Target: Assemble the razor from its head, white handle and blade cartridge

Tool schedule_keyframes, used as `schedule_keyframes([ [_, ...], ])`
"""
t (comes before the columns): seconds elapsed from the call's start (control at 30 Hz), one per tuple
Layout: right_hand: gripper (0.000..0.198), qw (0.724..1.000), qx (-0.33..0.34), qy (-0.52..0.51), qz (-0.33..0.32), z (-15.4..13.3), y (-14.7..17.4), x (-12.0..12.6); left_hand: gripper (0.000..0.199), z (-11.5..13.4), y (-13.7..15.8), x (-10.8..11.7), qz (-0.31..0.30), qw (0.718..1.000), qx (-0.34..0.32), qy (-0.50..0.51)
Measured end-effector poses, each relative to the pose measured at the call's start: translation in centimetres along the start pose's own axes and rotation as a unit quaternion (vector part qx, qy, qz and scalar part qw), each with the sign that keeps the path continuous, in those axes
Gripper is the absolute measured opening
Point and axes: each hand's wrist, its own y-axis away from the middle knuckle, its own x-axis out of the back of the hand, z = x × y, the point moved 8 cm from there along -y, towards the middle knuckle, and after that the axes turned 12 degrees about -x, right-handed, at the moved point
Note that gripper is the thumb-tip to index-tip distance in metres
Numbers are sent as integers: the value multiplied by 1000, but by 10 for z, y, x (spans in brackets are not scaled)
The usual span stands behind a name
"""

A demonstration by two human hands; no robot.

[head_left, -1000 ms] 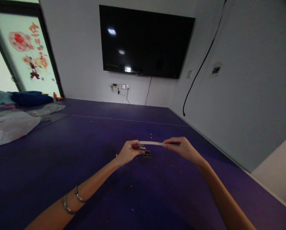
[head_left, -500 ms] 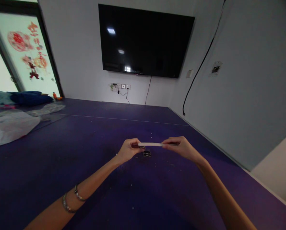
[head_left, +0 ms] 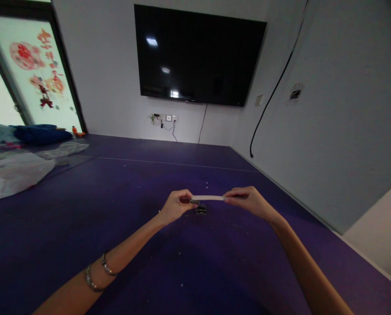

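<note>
A thin white strip (head_left: 209, 198), slightly bowed, stretches level between my two hands above the purple surface. My left hand (head_left: 176, 205) pinches its left end. A small dark, metallic-looking piece (head_left: 194, 201) also shows at those left fingertips; its kind is too small to make out. The strip's right end sits between the thumb and fingers of my right hand (head_left: 248, 201). Just below the strip, near the left fingertips, a small dark object with a pale mark (head_left: 201, 209) lies on the surface.
White plastic sheeting (head_left: 21, 173) and dark blue cloth (head_left: 41, 134) lie at the left. Small pale specks dot the purple surface (head_left: 123, 267). A black cable (head_left: 274, 89) hangs along the right wall. A television (head_left: 198, 52) hangs on the far wall above sockets (head_left: 168, 118).
The white strip and my right fingertips have shifted slightly to the right. My left hand stays almost where it was, and the small dark object on the surface has not moved.
</note>
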Motion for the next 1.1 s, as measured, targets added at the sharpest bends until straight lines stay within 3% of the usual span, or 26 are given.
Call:
schedule_keyframes([
  [0.73, 26, 1000, -4, 5, -2, 2, 0, 1, 15, 7, 2, -3, -5, 1000, 3, -3],
  [1.1, 24, 999, 22, 26, 9, -15, 8, 3, 15, 9, 2, -4, -5, 1000, -4, -20],
])
